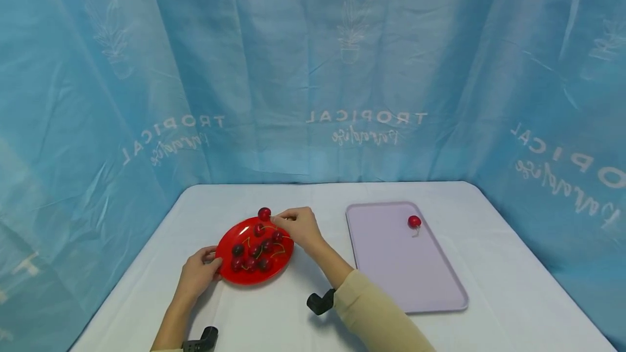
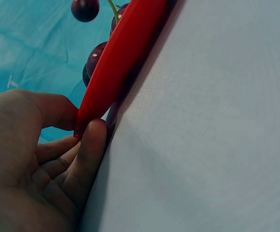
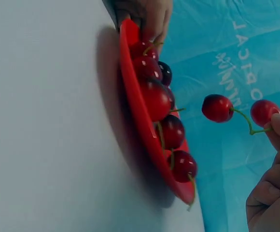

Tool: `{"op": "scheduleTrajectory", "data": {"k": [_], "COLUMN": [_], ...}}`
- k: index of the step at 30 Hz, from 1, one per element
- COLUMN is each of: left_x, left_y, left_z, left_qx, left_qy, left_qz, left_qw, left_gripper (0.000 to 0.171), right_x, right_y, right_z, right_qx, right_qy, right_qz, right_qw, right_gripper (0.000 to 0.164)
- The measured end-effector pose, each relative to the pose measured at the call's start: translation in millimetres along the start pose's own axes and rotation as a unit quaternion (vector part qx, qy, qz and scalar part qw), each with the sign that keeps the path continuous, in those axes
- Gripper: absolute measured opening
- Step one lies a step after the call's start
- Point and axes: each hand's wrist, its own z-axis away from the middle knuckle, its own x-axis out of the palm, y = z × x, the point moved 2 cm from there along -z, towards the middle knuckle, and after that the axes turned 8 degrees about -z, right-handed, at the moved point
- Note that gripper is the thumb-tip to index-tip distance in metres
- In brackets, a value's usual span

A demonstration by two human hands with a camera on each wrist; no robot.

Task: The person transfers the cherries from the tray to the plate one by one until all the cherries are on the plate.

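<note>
A red plate (image 1: 230, 243) holding several dark red cherries (image 1: 251, 263) with green stems lies on the left part of the table. My left hand (image 1: 199, 272) grips its near left rim, thumb on top and fingers underneath, as the left wrist view shows. Above the plate's far edge, my right hand (image 1: 300, 227) pinches a green stem between thumb and fingertips. One cherry (image 3: 217, 108) hangs out from that stem, clear of the plate. A second cherry (image 3: 264, 112) is right at the fingertips; whether both share one stem I cannot tell for sure.
A pale lilac tray (image 1: 401, 270) lies to the right, with one red cherry (image 1: 414, 221) near its far right corner. Both stand on a white-covered table (image 1: 499, 297). Blue printed curtains (image 1: 313, 69) enclose the table's back and sides.
</note>
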Motion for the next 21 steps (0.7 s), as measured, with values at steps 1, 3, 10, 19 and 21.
{"op": "scheduleTrajectory", "data": {"k": [1, 3, 10, 19, 21], "left_x": [0.3, 1.1, 2.0, 1.1, 1.6], "left_y": [-0.5, -1.7, -6.1, -2.6, -1.1], "left_z": [0.4, 0.6, -4.1, -2.6, -2.6], "left_qx": [0.001, 0.000, 0.002, 0.004, 0.005], "left_qy": [0.002, 0.005, 0.004, 0.002, 0.000], "left_qz": [-0.002, -0.004, -0.003, 0.011, 0.013], "left_qw": [1.0000, 1.0000, 1.0000, 0.9999, 0.9999], "left_gripper": [0.047, 0.046, 0.046, 0.045, 0.046], "right_x": [2.1, 5.6, 10.3, 17.5, 18.4], "right_y": [1.8, 5.7, 15.0, 28.9, 30.5], "right_z": [0.7, 2.3, 1.7, -2.7, -2.6], "right_qx": [0.001, 0.004, 0.027, 0.027, 0.029], "right_qy": [-0.001, -0.004, -0.011, -0.029, -0.035], "right_qz": [-0.001, 0.000, 0.011, 0.092, 0.111], "right_qw": [1.000, 1.000, 1.000, 0.995, 0.993], "right_gripper": [0.017, 0.017, 0.016, 0.017, 0.017]}}
